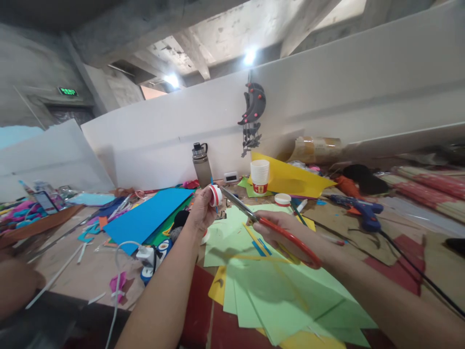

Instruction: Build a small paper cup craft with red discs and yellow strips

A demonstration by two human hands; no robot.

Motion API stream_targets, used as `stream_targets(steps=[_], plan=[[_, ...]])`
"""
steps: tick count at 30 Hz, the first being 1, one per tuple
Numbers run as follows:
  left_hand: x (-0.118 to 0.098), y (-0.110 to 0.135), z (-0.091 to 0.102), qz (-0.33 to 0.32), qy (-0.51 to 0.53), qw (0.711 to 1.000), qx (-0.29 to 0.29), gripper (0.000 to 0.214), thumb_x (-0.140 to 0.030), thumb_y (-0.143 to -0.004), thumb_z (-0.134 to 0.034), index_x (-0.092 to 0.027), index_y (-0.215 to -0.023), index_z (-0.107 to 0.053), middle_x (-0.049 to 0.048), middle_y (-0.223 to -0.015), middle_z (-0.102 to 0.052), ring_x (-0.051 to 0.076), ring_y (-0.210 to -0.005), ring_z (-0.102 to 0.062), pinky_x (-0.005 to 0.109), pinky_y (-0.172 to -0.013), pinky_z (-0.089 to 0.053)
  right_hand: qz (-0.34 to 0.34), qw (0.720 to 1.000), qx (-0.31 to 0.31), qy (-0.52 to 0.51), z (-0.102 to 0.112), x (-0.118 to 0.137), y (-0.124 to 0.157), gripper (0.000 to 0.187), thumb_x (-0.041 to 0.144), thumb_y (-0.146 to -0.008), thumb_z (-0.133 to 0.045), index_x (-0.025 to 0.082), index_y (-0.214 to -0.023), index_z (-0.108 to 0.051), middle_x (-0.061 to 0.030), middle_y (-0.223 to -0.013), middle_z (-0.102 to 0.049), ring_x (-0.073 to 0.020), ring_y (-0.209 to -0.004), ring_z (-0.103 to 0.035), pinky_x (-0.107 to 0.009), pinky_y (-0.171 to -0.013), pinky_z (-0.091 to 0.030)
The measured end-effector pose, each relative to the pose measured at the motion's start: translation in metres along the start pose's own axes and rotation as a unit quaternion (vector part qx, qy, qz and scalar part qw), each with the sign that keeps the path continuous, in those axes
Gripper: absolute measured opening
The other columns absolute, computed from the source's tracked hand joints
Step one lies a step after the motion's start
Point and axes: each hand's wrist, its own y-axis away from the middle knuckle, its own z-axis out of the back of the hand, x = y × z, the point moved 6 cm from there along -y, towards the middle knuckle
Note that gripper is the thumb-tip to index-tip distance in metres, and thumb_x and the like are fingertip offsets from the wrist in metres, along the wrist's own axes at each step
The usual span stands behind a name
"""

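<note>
My left hand (201, 212) is raised above the table, fingers closed round a small white paper cup with a red band (215, 195). My right hand (281, 231) grips red-handled scissors (290, 236), their metal blades (238, 204) pointing up-left with the tips close to the cup. Under both hands lie light green paper sheets (276, 291) over yellow ones.
A blue sheet (148, 216), a grey bottle (202, 165), a stack of paper cups (260, 175), a yellow sheet (294, 179), a blue glue gun (359, 207) with its black cord, and scraps crowd the table. A white wall stands behind. Someone's arm (16, 286) shows at left.
</note>
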Motion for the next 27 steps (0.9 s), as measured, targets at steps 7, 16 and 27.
stream_targets(steps=[7,16,27], plan=[[0.005,0.001,-0.002,0.024,0.015,0.999,-0.034,0.02,-0.03,-0.073,-0.066,-0.013,-0.084,-0.062,0.0033,-0.071,-0.063,0.009,-0.057,-0.057,0.018,-0.044,-0.045,0.002,0.998,-0.039,-0.047,0.003,-0.013,-0.008,0.034,0.052,-0.078,-0.052,0.02,-0.088,-0.05,0.0095,-0.047,-0.038,-0.0053,-0.035,-0.034,-0.015,-0.031,-0.03],[0.024,-0.002,0.011,0.066,-0.057,0.987,-0.136,0.007,-0.018,-0.073,-0.063,-0.012,-0.072,-0.059,0.0028,-0.063,-0.064,0.01,-0.052,-0.057,0.024,-0.054,-0.052,-0.042,0.988,-0.147,-0.003,0.022,-0.035,-0.02,0.034,0.051,-0.072,-0.056,0.021,-0.089,-0.051,0.01,-0.042,-0.038,-0.0064,-0.028,-0.034,-0.017,-0.025,-0.029],[0.03,-0.002,0.01,0.122,-0.063,0.982,-0.127,0.017,-0.021,-0.077,-0.06,-0.008,-0.088,-0.063,0.0093,-0.074,-0.068,0.016,-0.063,-0.064,0.029,-0.063,-0.054,-0.058,0.987,-0.15,0.007,0.022,-0.047,-0.025,0.035,0.055,-0.073,-0.052,0.021,-0.082,-0.05,0.0096,-0.042,-0.04,-0.006,-0.028,-0.033,-0.017,-0.026,-0.029]])
